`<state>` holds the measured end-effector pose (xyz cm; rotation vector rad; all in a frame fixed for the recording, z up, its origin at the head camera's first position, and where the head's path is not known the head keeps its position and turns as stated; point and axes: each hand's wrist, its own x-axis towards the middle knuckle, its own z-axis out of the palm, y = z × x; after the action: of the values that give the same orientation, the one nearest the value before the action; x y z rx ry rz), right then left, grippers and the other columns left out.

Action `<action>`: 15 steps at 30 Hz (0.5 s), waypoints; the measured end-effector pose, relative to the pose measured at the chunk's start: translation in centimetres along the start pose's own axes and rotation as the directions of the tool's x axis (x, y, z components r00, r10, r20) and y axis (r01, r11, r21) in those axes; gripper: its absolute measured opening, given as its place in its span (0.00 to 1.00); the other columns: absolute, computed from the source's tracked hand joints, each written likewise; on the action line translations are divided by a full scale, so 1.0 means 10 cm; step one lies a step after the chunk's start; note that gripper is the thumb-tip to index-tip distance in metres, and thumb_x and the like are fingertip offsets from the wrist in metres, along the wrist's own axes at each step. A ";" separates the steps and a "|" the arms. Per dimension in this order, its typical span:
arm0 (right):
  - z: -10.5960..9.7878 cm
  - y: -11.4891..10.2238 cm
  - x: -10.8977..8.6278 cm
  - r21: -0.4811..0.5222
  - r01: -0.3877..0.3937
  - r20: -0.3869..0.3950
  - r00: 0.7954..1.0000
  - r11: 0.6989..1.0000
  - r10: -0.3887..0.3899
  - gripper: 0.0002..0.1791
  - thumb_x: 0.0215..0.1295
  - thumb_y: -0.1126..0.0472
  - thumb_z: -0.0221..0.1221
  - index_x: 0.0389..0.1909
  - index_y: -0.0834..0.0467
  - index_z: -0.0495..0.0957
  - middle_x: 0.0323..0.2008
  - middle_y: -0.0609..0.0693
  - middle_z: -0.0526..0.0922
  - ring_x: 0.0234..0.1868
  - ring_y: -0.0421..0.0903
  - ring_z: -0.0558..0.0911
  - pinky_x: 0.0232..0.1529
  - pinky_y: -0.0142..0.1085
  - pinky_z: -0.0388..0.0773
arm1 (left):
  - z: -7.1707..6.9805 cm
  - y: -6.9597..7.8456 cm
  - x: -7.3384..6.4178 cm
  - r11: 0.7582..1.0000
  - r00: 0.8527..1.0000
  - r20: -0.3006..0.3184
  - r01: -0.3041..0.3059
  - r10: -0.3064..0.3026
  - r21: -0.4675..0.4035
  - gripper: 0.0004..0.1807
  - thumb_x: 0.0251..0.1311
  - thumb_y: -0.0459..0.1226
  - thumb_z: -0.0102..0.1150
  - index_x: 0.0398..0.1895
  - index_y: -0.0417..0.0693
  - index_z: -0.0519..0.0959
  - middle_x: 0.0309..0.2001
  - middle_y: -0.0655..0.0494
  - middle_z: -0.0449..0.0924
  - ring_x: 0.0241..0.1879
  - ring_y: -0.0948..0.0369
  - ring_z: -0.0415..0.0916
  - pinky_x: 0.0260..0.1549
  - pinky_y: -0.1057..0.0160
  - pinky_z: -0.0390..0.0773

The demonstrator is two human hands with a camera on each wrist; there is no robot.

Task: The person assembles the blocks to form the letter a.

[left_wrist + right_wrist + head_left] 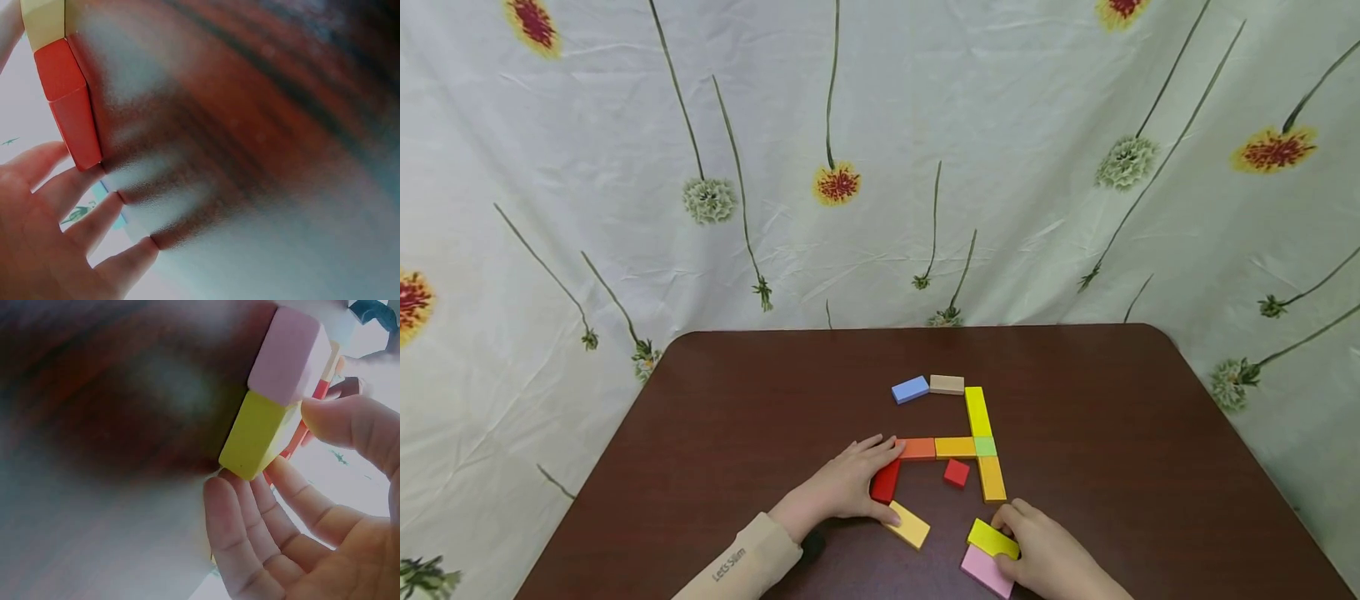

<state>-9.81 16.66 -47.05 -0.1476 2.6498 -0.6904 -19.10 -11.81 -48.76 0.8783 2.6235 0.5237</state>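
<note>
On the table, my left hand (848, 485) spreads over a line of wooden blocks. Its thumb touches a pale yellow block (912, 527), and its fingers reach past the far end of a red block (885, 482) beside an orange block (917, 450). The left wrist view shows the red block (70, 103) meeting the pale yellow block (45, 22). My right hand (1051, 550) holds a bright yellow block (991, 537) between thumb and fingers. Against that block's near side lies a pink block (987, 571), touching it in the right wrist view too.
An amber block (955, 447), green block (984, 447), long yellow block (977, 410) and another amber block (992, 479) adjoin. A beige block (947, 384) and blue block (910, 389) lie behind. A small red block (956, 472) sits apart. A flowered cloth (880, 108) hangs beyond the table (1112, 417).
</note>
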 end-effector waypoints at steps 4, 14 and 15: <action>0.01 -0.04 0.02 -0.009 -0.005 -0.011 1.000 1.000 0.005 0.13 0.49 0.60 0.71 0.36 0.53 0.79 0.34 0.46 0.73 0.31 0.44 0.73 0.35 0.38 0.74 | 0.00 0.00 0.00 1.000 1.000 -0.004 -0.006 0.006 0.004 0.55 0.44 0.58 0.75 0.75 0.50 0.62 0.75 0.49 0.60 0.75 0.45 0.54 0.70 0.38 0.58; 0.05 -0.08 0.03 -0.067 0.138 -0.063 0.988 0.988 -0.142 0.12 0.49 0.65 0.69 0.38 0.57 0.83 0.37 0.46 0.78 0.35 0.45 0.74 0.41 0.44 0.80 | 0.00 0.00 0.00 1.000 1.000 0.004 -0.002 0.002 0.005 0.55 0.45 0.58 0.75 0.75 0.50 0.61 0.75 0.50 0.60 0.75 0.46 0.53 0.70 0.38 0.57; 0.05 -0.09 0.03 -0.072 0.161 -0.068 0.984 0.984 -0.166 0.13 0.50 0.66 0.69 0.38 0.58 0.83 0.38 0.47 0.78 0.36 0.45 0.75 0.42 0.45 0.80 | 0.00 0.00 0.00 1.000 1.000 0.004 0.000 0.000 0.004 0.55 0.45 0.58 0.75 0.76 0.50 0.61 0.75 0.50 0.60 0.75 0.46 0.53 0.70 0.39 0.56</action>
<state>-9.88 15.60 -47.14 -0.3693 2.7549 -0.6722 -19.14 -11.84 -48.74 0.8804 2.6218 0.5162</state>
